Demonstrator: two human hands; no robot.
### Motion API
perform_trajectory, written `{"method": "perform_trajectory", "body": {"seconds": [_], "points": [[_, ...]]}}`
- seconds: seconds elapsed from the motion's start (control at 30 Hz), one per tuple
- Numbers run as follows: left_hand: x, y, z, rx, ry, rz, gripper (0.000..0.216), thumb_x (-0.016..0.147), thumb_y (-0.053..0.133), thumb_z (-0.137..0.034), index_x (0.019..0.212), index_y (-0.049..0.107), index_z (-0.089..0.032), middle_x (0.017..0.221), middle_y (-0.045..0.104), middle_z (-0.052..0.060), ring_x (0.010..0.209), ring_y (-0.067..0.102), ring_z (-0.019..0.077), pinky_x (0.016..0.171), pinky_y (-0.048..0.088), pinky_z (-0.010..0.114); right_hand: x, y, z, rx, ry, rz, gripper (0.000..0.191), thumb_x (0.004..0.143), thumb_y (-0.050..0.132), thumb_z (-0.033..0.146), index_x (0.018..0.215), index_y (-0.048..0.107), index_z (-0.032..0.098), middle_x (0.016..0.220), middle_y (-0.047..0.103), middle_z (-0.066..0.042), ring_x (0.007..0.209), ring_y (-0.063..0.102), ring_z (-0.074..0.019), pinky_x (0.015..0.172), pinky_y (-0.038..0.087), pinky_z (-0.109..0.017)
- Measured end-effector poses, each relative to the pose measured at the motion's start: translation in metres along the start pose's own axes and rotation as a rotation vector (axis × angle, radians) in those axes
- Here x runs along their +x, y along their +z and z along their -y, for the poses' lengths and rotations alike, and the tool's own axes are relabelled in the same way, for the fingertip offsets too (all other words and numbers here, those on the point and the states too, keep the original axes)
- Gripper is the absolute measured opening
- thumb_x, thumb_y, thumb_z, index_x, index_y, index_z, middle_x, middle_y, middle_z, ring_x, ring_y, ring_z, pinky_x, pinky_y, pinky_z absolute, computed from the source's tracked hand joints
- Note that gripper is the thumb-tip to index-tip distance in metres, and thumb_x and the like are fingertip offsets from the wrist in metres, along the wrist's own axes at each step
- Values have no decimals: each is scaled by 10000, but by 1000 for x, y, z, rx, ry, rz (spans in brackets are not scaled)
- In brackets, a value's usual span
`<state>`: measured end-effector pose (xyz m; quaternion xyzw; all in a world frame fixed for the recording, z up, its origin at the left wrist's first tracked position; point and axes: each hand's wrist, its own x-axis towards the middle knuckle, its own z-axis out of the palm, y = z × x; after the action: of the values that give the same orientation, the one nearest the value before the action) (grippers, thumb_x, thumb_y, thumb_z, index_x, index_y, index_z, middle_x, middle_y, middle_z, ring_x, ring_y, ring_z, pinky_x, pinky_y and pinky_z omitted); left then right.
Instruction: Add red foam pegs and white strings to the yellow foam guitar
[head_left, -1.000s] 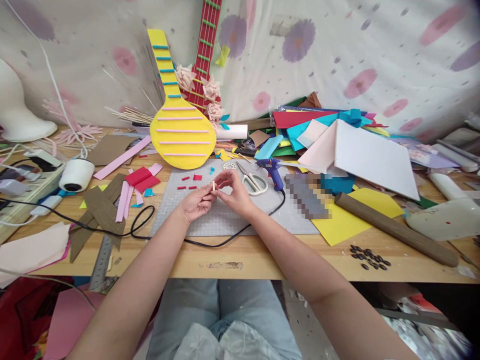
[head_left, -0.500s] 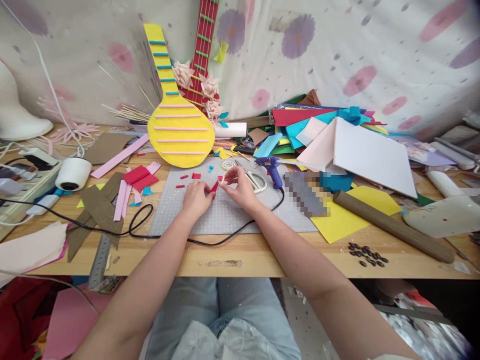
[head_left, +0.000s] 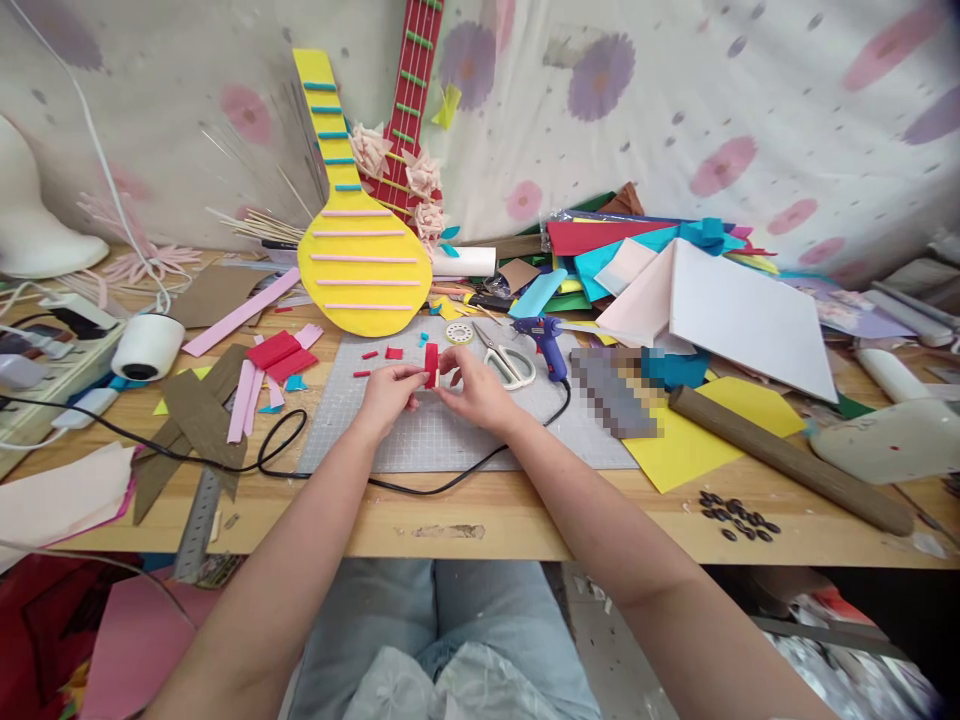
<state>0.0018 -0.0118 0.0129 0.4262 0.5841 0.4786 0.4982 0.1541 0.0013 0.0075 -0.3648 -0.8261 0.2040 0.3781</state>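
Over the grey cutting mat (head_left: 450, 430), my left hand (head_left: 390, 395) and my right hand (head_left: 476, 390) meet in pinches around a small red foam strip (head_left: 431, 364), which stands upright between their fingertips. Small red foam bits (head_left: 379, 356) lie on the mat just behind my left hand. White-handled scissors (head_left: 508, 362) and a blue glue gun (head_left: 546, 343) rest to the right of my right hand. A roll of tape (head_left: 459, 332) sits behind the strip.
A yellow foam guitar (head_left: 360, 260) and a red one (head_left: 409, 110) lean on the back wall. Coloured foam sheets (head_left: 675, 290) pile at the right, beside a brown cardboard tube (head_left: 787, 460). A black cable (head_left: 285, 440) loops across the front left; a power strip (head_left: 52, 370) lies far left.
A second ago both hands held a small pale piece. They dropped to the mat, took up a red strip, and now hold it upright between them.
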Motion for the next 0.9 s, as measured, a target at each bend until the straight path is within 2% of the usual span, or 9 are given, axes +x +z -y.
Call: {"method": "perform_trajectory", "body": {"seconds": [0.27, 0.47, 0.67, 0.9], "points": [[1, -1, 0, 8, -3, 25, 311, 517, 771, -328, 713, 695, -98, 507, 585, -18, 315, 416, 51, 344, 359, 198, 1, -2, 6, -257, -55, 72, 257, 734, 510, 147, 984, 461, 177, 978, 606, -99, 916, 554, -216, 765, 455, -350], [1, -1, 1, 48, -26, 28, 285, 540, 759, -302, 726, 692, -96, 476, 572, -18, 320, 443, 65, 358, 364, 195, 1, -2, 8, -355, -23, 103, 239, 768, 501, 169, 1007, 479, 165, 994, 614, -99, 930, 546, -218, 743, 429, -321], [0, -1, 1, 69, -14, 46, 268, 602, 714, -356, 686, 678, -104, 505, 581, -7, 330, 464, 72, 373, 360, 203, 1, -2, 11, -448, -34, 121, 237, 793, 494, 190, 1029, 491, 167, 1020, 622, -89, 949, 535, -216, 718, 405, -302], [3, 1, 8, 47, -11, 93, 385, 464, 807, -309, 764, 666, -113, 608, 641, 10, 350, 463, 65, 365, 353, 205, 1, -1, 12, -535, -65, 133, 249, 776, 487, 163, 1025, 500, 165, 998, 621, -86, 930, 524, -225, 702, 400, -311]]}}
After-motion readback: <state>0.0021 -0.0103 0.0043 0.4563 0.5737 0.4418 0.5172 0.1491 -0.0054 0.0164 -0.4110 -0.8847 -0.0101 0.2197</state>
